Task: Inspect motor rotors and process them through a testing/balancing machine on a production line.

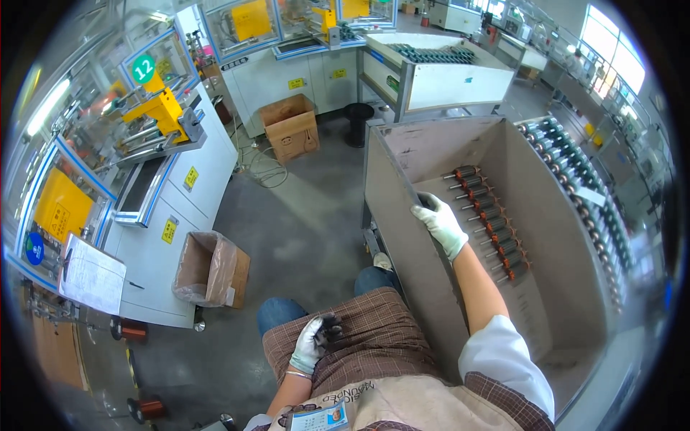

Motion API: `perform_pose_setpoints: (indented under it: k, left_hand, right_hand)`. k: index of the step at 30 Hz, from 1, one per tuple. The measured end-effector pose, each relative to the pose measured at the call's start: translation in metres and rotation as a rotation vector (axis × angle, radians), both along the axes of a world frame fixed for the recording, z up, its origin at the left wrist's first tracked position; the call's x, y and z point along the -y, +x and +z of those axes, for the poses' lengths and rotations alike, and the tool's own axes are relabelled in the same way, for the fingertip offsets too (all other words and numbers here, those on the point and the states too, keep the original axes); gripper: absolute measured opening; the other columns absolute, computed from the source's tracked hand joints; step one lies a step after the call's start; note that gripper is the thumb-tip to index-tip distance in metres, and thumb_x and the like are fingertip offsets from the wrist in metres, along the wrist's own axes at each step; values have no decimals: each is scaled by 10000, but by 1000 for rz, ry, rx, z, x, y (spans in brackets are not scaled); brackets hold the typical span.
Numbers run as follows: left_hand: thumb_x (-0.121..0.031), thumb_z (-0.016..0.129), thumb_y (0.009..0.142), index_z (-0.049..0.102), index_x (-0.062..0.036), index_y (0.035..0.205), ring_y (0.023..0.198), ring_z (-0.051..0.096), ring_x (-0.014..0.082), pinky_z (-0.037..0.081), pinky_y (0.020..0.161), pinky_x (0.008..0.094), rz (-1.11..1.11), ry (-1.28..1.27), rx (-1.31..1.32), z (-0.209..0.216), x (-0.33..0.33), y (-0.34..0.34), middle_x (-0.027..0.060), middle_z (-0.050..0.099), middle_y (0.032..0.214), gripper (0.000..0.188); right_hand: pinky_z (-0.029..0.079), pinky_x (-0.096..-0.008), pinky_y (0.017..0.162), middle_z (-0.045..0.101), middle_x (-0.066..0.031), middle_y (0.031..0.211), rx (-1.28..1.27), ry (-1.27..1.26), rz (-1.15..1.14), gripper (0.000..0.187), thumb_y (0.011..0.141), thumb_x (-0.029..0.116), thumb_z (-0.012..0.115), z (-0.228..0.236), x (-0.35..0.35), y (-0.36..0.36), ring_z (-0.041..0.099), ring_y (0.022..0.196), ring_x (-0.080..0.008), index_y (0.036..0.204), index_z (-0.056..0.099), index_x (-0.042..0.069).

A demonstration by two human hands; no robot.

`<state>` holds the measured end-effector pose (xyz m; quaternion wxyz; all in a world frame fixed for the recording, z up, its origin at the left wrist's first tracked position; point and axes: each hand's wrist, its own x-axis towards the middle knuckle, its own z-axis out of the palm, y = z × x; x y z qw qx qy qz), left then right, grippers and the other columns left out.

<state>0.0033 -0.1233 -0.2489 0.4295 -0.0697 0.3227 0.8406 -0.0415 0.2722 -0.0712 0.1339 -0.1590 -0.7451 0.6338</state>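
While the person's gloved R hand (440, 224) rests on the near side wall of a deep grey-brown bin (410, 165), its fingers (430, 202) bend over the rim and appear to grasp it; how tightly, can't tell. The gloved L hand (315, 343) is over the lap, well apart from the bin, its dark-tipped fingers curled loosely; can't tell whether they hold anything. Motor rotors (492, 218), w/ metal shafts, dark cores & orange ends, lie side by side in a row on the bin's floor, just beyond the R hand; the wall stands btwn them & the person's legs. Along the bin's far R side is a rack (575, 190) w/ rows of shiny shafted parts, partly blurred at the rim of view. Behind the bin, a white-sided bin (460, 90) on a metal frame holds more dark green parts. On the L, a white machine cabinet (194, 169) carries a yellow fixture (164, 113), w/ a clipboard (93, 274) near its front end. Two cardboard boxes sit on the grey floor (287, 230): one lined w/ plastic (233, 276) beside that cabinet, one plain (290, 129) farther back. A black bucket (358, 126) stands nr the frame, & a pale hose (269, 178) loops across the floor by the plain box.
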Motion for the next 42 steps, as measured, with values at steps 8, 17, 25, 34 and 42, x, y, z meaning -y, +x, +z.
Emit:
perform_pose_setpoints:
  k: [8, 17, 25, 34, 42]
  left_hand:
    - [-285, 510, 978, 584, -23, 1203, 972, 650, 259, 536, 862, 438, 21, -37, -23, 4, -2, 2, 148, 643, 1171, 353]
    - [-293, 541, 962, 615, -61, 1165, 900, 611, 219, 517, 805, 377, 27, 24, 94, 11, -3, 3, 96, 647, 1089, 318]
    - [-297, 581, 943, 646, -95, 1097, 879, 583, 186, 503, 747, 342, -6, -30, -21, 21, -10, 0, 53, 636, 1066, 263]
    - [-301, 584, 944, 644, -107, 1122, 851, 602, 192, 516, 752, 366, 68, -140, -2, 24, -12, 5, 57, 650, 1039, 269]
    - [-303, 583, 946, 637, -109, 1135, 854, 594, 187, 512, 762, 370, 74, -158, -24, 25, -12, 5, 53, 643, 1047, 276]
  right_hand:
    - [423, -308, 977, 616, -155, 1199, 35, -12, 0, 513, 857, 171, 658, 3, -1, 3, 571, 1093, -205, 1291, 518, -63]
    - [386, -344, 1044, 599, -194, 1255, 67, 304, -42, 644, 790, 330, 673, -6, -7, 3, 542, 1186, -257, 1292, 536, -50]
    - [403, -334, 1010, 607, -179, 1237, 51, 108, -8, 546, 836, 250, 644, -5, -11, 8, 560, 1149, -254, 1290, 532, -32]
    - [424, -311, 967, 637, -138, 1169, 63, 23, 7, 481, 844, 197, 645, -7, -13, 6, 579, 1078, -209, 1260, 554, -27]
    - [450, -334, 924, 654, -155, 1116, 43, 3, -15, 497, 799, 270, 647, -16, -14, 3, 605, 1039, -242, 1208, 590, -9]
